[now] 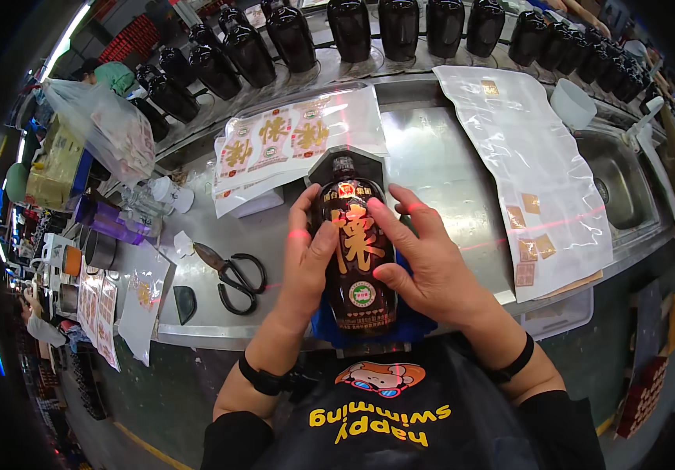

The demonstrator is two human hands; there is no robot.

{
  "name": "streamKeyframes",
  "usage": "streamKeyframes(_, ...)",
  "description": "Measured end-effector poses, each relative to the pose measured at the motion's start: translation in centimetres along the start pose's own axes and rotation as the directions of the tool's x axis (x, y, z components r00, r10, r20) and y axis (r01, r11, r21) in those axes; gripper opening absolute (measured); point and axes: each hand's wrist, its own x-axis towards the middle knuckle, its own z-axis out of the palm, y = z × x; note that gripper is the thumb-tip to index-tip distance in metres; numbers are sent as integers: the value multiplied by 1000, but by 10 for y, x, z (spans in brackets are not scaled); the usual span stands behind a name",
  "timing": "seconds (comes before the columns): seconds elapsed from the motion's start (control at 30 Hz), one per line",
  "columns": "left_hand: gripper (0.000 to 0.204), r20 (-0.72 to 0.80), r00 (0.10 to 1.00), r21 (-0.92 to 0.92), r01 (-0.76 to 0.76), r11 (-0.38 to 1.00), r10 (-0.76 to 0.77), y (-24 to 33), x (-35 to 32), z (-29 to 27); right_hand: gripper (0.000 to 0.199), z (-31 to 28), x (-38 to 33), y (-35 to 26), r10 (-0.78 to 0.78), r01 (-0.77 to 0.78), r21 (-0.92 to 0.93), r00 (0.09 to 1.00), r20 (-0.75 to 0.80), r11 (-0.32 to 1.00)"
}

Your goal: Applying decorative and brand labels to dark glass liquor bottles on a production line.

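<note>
A dark glossy bottle (pixel 362 274) with large gold lettering and a round green-and-white sticker lies on its back, neck away from me, in a cradle (pixel 319 171) with blue padding (pixel 329 332). My left hand (pixel 306 247) is closed along the bottle's left side, thumb on the front. On the right side my right hand (pixel 431 266) has its fingers stretched and apart, index fingertip and thumb touching the bottle's front. Left of my left hand are black-handled scissors (pixel 235 274) and a small dark scraper-like piece (pixel 185 304).
A sticker sheet (pixel 275 141) lies behind the cradle. To the right, a long white backing sheet (pixel 525 157) with gold stickers sits beside a sink (pixel 627 192). Dark bottles (pixel 398 30) line the far side. A plastic bag (pixel 110 129) and purple container (pixel 106 219) stand left.
</note>
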Motion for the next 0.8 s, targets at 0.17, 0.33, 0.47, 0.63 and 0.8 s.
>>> streamKeyframes(0.17, 65, 7, 1000, 62, 16, 998, -17, -2, 4, -2, 65, 7, 1, 5, -13, 13, 0, 1000, 6, 1000)
streamKeyframes(0.33, 65, -18, 1000, 93, -13, 996, 15, -4, 4, -2, 67, 7, -4, 8, 24, -24, 73, 1000, -4, 997)
streamKeyframes(0.47, 69, 237, 832, 609, -529, 591, 501, 11, 6, -11, 61, -9, 0, 10, 52, -48, 80, 997, -50, 996)
streamKeyframes(0.63, 63, 615, 707, 709, -690, 149, 350, 30, 24, -24, 29, -45, 16, 10, 229, -209, 188, 969, -89, 960)
streamKeyframes(0.8, 56, 595, 719, 651, -693, 309, 359, 25, 47, -29, 21, -61, 54, 11, 147, -142, 141, 989, -23, 980)
